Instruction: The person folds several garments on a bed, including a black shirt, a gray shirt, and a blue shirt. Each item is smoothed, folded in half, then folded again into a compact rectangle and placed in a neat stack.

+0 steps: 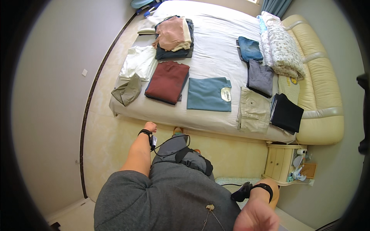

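My left hand (151,126), fingers curled and nothing visible in it, hangs just off the bed's near edge. Low at the right, near my body, is my right hand (255,218); its palm shows but its fingers are cut off. On the bed lie a folded teal shirt (206,93), a stack topped with a dark red garment (169,80), a grey-green cap or hat (127,91), folded white shirts (138,62) and a pile topped with a pink knit (170,33). Farther right are beige trousers (254,109), black garments (287,114), grey garments (260,76) and blue jeans (250,49).
The bed (219,49) has a padded cream leather headboard (321,86) at the right, with a rolled floral quilt (284,46) beside it. A cream bedside cabinet (276,161) holds small items. A wall stands at the left. Black cables run from both wrist straps.
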`<state>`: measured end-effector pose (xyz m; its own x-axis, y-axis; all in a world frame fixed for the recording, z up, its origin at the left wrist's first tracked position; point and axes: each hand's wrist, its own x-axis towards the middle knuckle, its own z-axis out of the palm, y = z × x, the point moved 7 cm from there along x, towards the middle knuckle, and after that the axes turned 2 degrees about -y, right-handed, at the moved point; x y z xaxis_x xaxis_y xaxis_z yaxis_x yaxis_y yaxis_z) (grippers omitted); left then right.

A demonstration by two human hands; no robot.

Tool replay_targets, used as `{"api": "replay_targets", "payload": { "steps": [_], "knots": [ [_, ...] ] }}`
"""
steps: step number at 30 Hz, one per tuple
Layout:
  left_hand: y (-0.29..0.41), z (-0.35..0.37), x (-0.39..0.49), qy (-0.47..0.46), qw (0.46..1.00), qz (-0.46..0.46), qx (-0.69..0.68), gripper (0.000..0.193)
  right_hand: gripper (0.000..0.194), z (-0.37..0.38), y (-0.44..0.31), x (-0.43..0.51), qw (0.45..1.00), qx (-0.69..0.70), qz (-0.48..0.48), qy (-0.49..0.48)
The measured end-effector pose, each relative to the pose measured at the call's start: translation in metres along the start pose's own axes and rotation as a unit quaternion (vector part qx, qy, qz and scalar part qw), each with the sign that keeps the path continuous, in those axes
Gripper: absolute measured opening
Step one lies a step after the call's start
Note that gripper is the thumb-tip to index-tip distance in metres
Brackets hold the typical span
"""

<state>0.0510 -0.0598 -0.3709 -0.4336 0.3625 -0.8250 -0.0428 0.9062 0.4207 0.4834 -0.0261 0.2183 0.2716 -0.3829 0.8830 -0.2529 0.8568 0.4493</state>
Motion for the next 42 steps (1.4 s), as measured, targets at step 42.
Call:
{"api": "replay_targets", "payload": {
  "steps": [42],
  "knots": [
    [0.473, -0.122, 0.416, -0.037, 0.737, 0.131, -0.662, 0.068, 0.096, 0.025, 0.108, -0.894, -0.036, -0.234, 0.814, -0.531]
  ]
}}
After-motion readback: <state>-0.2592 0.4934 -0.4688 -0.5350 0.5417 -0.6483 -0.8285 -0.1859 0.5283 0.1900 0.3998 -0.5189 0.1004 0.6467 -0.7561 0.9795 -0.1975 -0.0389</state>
